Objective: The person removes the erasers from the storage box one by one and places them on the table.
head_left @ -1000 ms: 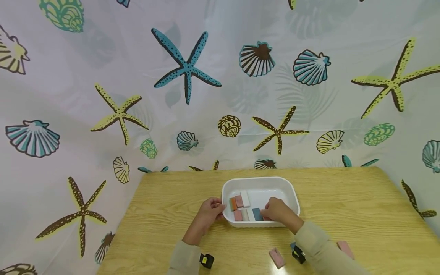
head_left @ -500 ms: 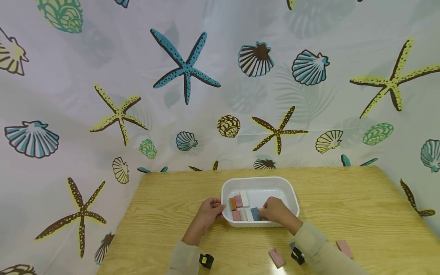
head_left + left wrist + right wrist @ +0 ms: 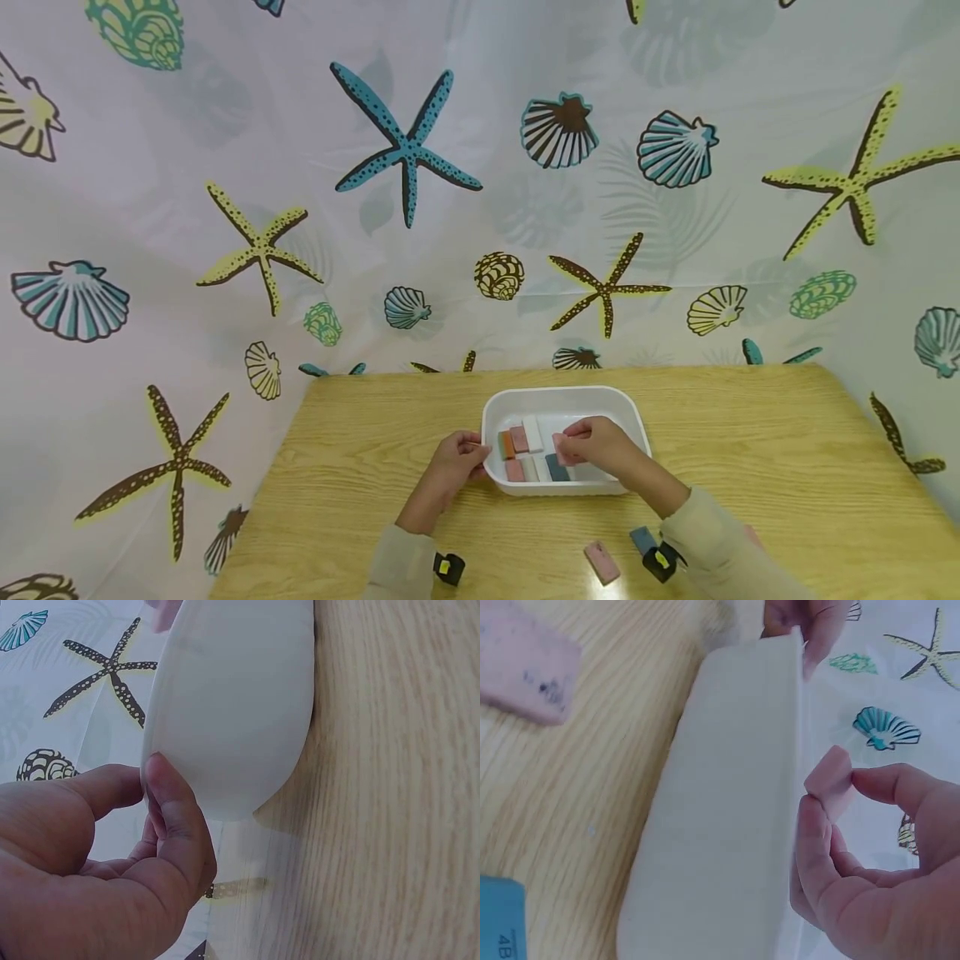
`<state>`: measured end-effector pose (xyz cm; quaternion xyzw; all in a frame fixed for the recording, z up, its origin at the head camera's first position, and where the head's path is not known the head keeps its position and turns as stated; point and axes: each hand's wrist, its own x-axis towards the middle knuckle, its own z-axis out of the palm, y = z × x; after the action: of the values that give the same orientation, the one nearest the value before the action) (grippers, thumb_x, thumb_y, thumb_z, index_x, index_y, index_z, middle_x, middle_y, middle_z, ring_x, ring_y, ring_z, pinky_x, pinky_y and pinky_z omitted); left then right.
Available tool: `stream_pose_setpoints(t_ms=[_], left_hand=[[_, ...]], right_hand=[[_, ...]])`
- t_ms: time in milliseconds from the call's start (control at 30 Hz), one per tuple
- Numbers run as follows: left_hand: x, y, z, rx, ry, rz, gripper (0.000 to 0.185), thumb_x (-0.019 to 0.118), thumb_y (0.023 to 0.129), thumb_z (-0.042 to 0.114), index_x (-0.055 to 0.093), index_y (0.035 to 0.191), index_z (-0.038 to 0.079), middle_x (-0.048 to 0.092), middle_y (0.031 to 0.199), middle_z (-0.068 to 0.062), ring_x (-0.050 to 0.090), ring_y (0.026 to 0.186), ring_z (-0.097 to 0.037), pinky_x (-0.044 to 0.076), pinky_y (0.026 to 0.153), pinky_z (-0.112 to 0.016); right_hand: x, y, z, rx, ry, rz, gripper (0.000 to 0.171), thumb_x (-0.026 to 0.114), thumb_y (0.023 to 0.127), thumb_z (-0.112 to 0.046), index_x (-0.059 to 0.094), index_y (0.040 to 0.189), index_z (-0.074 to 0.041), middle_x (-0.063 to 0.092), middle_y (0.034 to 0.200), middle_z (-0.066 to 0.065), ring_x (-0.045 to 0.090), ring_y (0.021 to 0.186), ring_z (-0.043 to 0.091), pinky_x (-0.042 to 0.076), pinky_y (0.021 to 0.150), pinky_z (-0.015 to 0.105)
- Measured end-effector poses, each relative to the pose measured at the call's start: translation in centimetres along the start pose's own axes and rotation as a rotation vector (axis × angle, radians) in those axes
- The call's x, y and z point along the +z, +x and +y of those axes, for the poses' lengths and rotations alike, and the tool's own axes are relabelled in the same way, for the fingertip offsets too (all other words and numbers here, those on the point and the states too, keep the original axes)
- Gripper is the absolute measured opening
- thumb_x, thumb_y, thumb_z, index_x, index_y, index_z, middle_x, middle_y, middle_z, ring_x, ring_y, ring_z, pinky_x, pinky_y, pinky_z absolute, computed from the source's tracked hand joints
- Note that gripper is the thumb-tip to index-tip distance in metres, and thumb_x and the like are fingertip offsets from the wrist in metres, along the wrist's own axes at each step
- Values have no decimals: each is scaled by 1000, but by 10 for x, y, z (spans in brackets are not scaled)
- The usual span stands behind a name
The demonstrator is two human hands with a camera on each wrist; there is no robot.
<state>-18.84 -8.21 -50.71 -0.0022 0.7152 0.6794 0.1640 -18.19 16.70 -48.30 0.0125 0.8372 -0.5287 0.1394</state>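
A white plastic tub (image 3: 491,412) sits on the table. My left hand (image 3: 454,460) pinches its left rim between thumb and fingers, seen closely in the left wrist view, where that hand (image 3: 142,847) is at the tub's wall (image 3: 232,705). Over the inside of the tub, my right hand (image 3: 606,448) holds a pink eraser (image 3: 561,447) between thumb and fingertips; the right wrist view shows this eraser (image 3: 831,780) above the rim. Two rows of erasers lie in the tub's left part: orange-green (image 3: 507,445), pink (image 3: 519,439), white (image 3: 532,434) and others, including dark blue (image 3: 557,468).
In front of the tub a marked pink eraser (image 3: 602,562) and a blue eraser (image 3: 643,540) lie on the wooden table (image 3: 360,433). Another pink piece (image 3: 753,536) is mostly behind the right sleeve. Dark wrist straps show on both arms. A seashell-print cloth (image 3: 450,250) hangs behind.
My right hand has lifted the pink eraser up and away from its place beside the dark blue eraser in the front row. The left hand stays at the rim.
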Motion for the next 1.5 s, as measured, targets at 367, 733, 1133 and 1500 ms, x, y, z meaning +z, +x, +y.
stream_pose_setpoints(t_ms=[367, 733, 1133, 1500], left_hand=[[-5, 9, -11, 1, -18, 0, 31, 56, 92, 6, 46, 117, -11, 57, 97, -19, 58, 73, -17, 53, 75, -40], [-4, 19, -28, 12, 10, 5, 35, 59, 92, 13, 47, 118, -7, 57, 99, -17, 58, 74, -16, 53, 71, -34], [-3, 18, -25, 2, 22, 15, 33, 57, 93, 12, 47, 118, -7, 57, 100, -20, 57, 76, -17, 53, 69, -31], [-3, 19, -25, 1, 43, 22, 32, 56, 94, 12, 47, 118, -7, 57, 99, -18, 57, 75, -17, 53, 70, -32]], right_hand=[[1, -28, -28, -72, 183, -157, 36, 62, 88, -20, 55, 110, 8, 62, 91, 10, 64, 81, 21, 51, 81, 39], [12, -55, -25, -136, 94, -159, 34, 66, 85, -20, 56, 106, 5, 60, 89, 8, 60, 79, 19, 52, 72, 30], [46, -76, 18, -177, -25, -179, 28, 70, 80, -19, 61, 95, 2, 57, 81, 2, 56, 75, 15, 48, 63, 22], [70, -79, 44, -131, -45, -221, 19, 67, 82, -19, 60, 88, -3, 57, 75, 0, 53, 71, 15, 46, 61, 24]])
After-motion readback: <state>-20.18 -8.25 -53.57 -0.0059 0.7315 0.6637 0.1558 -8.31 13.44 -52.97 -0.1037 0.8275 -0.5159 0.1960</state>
